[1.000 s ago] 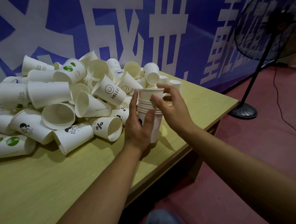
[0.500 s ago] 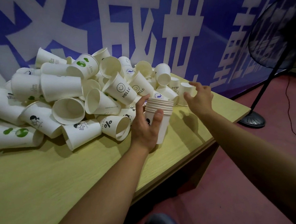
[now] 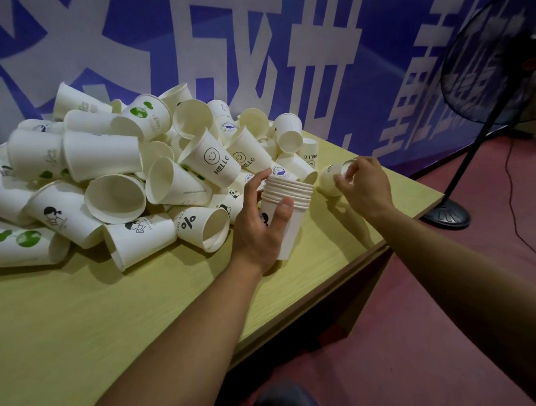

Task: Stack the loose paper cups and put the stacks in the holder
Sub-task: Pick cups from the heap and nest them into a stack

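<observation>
A large pile of loose cups (image 3: 111,174) covers the table's (image 3: 64,331) left and far side, unstacked. The left hand (image 3: 259,227) grips one partial stack (image 3: 286,210) near the front edge. The right hand (image 3: 366,185) pinches a single cup (image 3: 332,180) toward the right corner. No holder is visible.

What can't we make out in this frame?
- Holder: not in the head view at all.
- Cup stack: the left hand covers its near side; exact count unclear.
- Small cup: the right hand hides its rim.
- Cup pile: cut off by the left edge.
</observation>
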A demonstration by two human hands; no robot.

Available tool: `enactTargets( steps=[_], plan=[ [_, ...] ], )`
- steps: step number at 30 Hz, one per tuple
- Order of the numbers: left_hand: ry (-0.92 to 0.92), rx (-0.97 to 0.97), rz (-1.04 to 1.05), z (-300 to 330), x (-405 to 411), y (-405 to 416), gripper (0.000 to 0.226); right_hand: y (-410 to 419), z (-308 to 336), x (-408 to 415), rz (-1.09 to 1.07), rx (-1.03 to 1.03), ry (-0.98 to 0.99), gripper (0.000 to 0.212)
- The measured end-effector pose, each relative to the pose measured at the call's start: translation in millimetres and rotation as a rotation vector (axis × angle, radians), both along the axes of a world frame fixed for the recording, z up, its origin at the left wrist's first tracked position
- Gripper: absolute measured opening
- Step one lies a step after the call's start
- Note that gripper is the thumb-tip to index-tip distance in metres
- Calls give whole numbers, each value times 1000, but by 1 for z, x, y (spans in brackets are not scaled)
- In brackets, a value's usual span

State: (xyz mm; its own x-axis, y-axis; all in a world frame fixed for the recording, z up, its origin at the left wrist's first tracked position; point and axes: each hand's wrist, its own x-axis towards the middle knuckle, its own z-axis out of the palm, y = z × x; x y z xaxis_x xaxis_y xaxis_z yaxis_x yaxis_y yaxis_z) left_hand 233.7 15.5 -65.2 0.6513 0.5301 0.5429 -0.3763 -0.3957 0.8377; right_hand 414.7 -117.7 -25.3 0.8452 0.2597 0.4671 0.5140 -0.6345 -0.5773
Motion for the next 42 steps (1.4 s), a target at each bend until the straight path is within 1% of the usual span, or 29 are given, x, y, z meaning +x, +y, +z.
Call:
enactTargets(
  steps=[2,3,6,7,8,10,11,12,13,15,18,20,23,25,28,31,34,37,39,42],
  plan=[
    [-2,1,3,-1,-1,0,56,-12,1,-6,17,70,59,37],
    [-4,3,6,-2,-1,0,56,-18,1,-9,42,59,100,48],
    [0,2,4,-2,-2,0,52,-32,6,-13,139,-167,224,82],
    [4,5,5,-2,-3,-1,51,-35,9,-14,169,-242,279,91],
    [8,9,6,-1,-3,-2,50,-37,13,-13,192,-316,336,95],
    [13,10,-3,0,-5,-3,50,-39,22,-13,234,-449,415,89],
    [13,3,-14,0,-6,-4,50,-39,26,-15,256,-463,430,85],
    [13,-4,-28,0,-6,-4,51,-39,29,-15,272,-434,419,84],
    [15,-6,-35,0,-6,-4,50,-38,32,-17,274,-375,374,84],
    [20,5,-43,1,-8,-6,50,-37,38,-25,277,-190,264,85],
    [50,34,-73,2,-8,-8,55,-28,52,-46,380,141,225,85],
    [81,42,-102,0,-7,-7,64,-20,61,-67,445,232,188,85],
    [114,60,-124,-1,-7,-7,76,-8,62,-90,537,235,158,83],
    [114,53,-115,-1,-8,-8,78,-1,55,-97,558,234,171,71],
    [100,-14,-86,-2,-7,-6,77,5,39,-96,503,204,107,53],
    [81,-87,1,0,-4,-4,78,8,26,-93,500,143,104,39],
    [75,-98,86,-1,-2,-1,78,12,20,-91,527,57,91,35],
    [84,-64,160,-2,-3,1,75,21,28,-83,521,50,76,29],
    [93,-24,214,-1,-3,2,71,31,38,-72,488,52,33,26],
    [107,5,256,-1,-3,4,72,56,51,-44,391,22,-32,27]
  ],
)
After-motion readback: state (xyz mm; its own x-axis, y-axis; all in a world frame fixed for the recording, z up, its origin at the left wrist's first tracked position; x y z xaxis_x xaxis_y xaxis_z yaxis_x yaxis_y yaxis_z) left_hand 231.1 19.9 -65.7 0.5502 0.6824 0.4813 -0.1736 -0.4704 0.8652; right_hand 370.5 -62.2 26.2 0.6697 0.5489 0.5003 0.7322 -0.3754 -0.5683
